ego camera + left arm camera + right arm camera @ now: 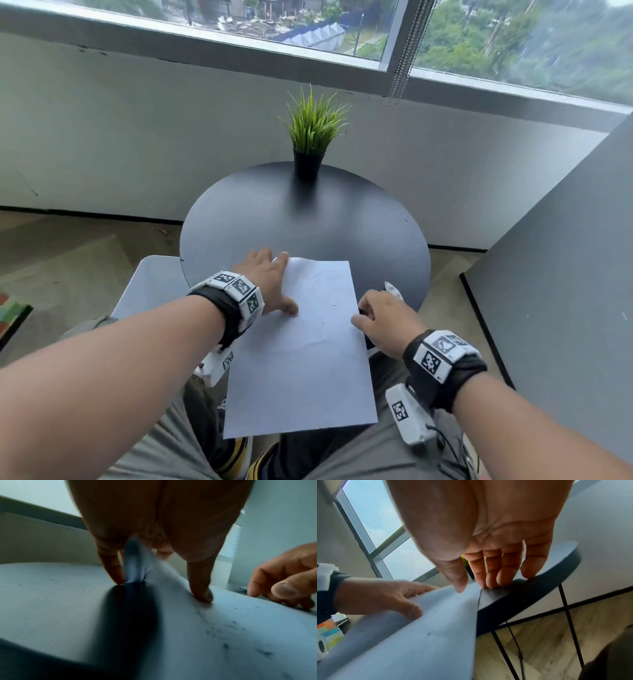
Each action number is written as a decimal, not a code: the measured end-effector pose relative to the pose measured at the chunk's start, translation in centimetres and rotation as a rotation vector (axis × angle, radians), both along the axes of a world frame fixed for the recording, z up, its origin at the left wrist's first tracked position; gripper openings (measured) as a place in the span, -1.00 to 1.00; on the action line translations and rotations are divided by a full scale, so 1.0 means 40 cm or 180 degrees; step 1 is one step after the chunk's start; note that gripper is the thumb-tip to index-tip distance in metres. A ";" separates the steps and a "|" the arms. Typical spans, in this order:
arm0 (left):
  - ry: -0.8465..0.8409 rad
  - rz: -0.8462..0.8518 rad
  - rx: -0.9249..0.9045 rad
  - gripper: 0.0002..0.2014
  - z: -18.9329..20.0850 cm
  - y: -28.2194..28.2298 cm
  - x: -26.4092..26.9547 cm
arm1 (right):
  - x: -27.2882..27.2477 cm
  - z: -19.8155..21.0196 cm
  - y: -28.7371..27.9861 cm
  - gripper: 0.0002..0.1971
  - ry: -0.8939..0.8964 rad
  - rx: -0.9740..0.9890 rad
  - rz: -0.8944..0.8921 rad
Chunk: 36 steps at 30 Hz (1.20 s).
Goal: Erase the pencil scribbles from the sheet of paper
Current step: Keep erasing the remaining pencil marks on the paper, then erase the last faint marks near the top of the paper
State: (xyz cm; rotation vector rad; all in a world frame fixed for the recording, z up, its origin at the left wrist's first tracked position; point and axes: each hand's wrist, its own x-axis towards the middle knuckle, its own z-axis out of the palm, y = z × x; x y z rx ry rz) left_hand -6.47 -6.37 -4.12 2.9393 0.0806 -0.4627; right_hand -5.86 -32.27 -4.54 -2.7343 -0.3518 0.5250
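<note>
A white sheet of paper (301, 346) lies on the near side of a round black table (308, 216), with its lower half hanging over my lap. Faint pencil marks (322, 277) and dark crumbs (228, 646) show on it. My left hand (270, 281) presses its upper left part with straight, spread fingers; the thumb (202, 595) is flat on the sheet, and a ridge of paper (135, 563) bulges up under the palm. My right hand (364, 313) holds nothing; its fingertips (489, 581) touch the table at the sheet's right edge. A small white object (394, 291) lies just beyond it.
A potted grass plant (310, 137) stands at the table's far edge. A white seat (154, 284) is at the left, and a grey panel (565, 274) rises close on the right. Thin black table legs (570, 622) run down to the wooden floor.
</note>
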 end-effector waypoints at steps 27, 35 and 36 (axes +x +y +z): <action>-0.1372 0.0246 -0.2761 -0.77 0.337 0.139 -0.038 | 0.111 0.214 0.014 -0.88 -0.0466 0.1787 -0.0261; -0.1319 0.2235 -0.4276 -0.78 0.212 0.184 -0.002 | 0.185 0.167 -0.058 -0.85 -0.0633 0.0564 -0.0388; -0.1185 0.2495 -0.4229 -0.79 0.168 0.179 -0.013 | 0.180 0.128 -0.072 -0.75 -0.0441 0.0101 -0.0289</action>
